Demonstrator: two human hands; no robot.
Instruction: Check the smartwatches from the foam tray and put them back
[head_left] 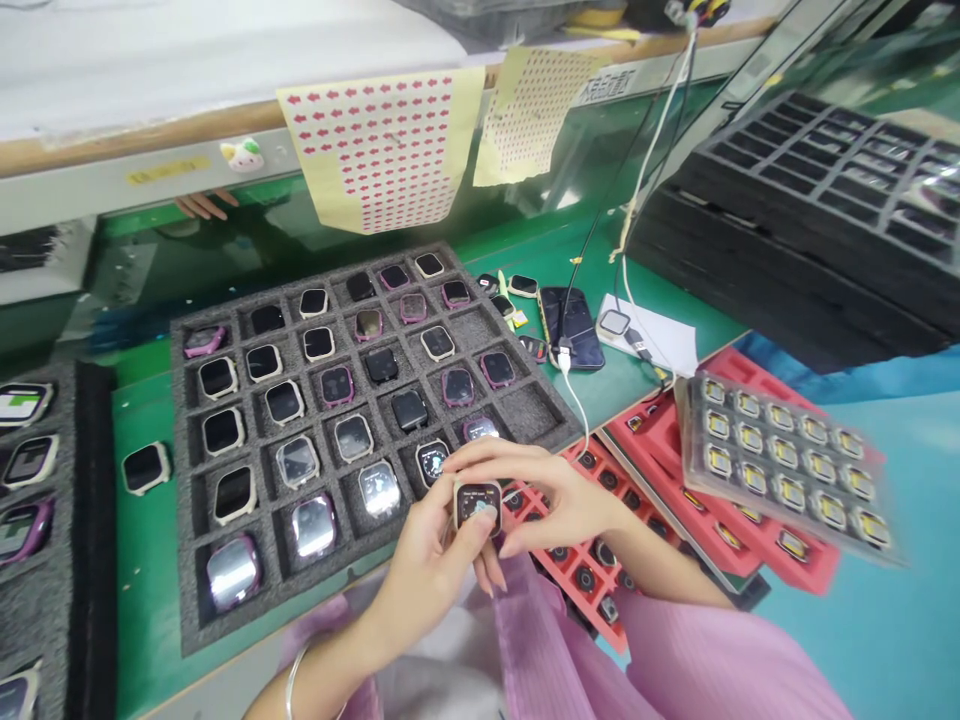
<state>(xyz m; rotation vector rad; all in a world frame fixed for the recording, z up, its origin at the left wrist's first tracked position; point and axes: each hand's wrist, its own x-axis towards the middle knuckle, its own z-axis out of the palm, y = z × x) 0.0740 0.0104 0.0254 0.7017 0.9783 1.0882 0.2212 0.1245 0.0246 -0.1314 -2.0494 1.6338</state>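
A smartwatch [477, 508] with a lit screen and a pale case, no strap, is held in front of me above the tray's near edge. My left hand [424, 560] is closed around it from the left, its thumb lying on the screen. From the right, my right hand [551, 490] curls its fingers over the watch's top edge, with the thumb below and to the right. What lies behind the watch is hidden. Just beyond is a grey foam tray [191, 580] with several strapless watches in its compartments, pale, purple and black; some screens near me are lit.
Another foam tray [94, 510] stands left, with a loose watch [146, 468] between. Right are red trays [806, 560], a clear blister tray [795, 455] and stacked black trays [765, 260]. A phone [574, 325] and white cable [576, 395] lie behind my hands. Sticker sheets [386, 140] hang from the shelf.
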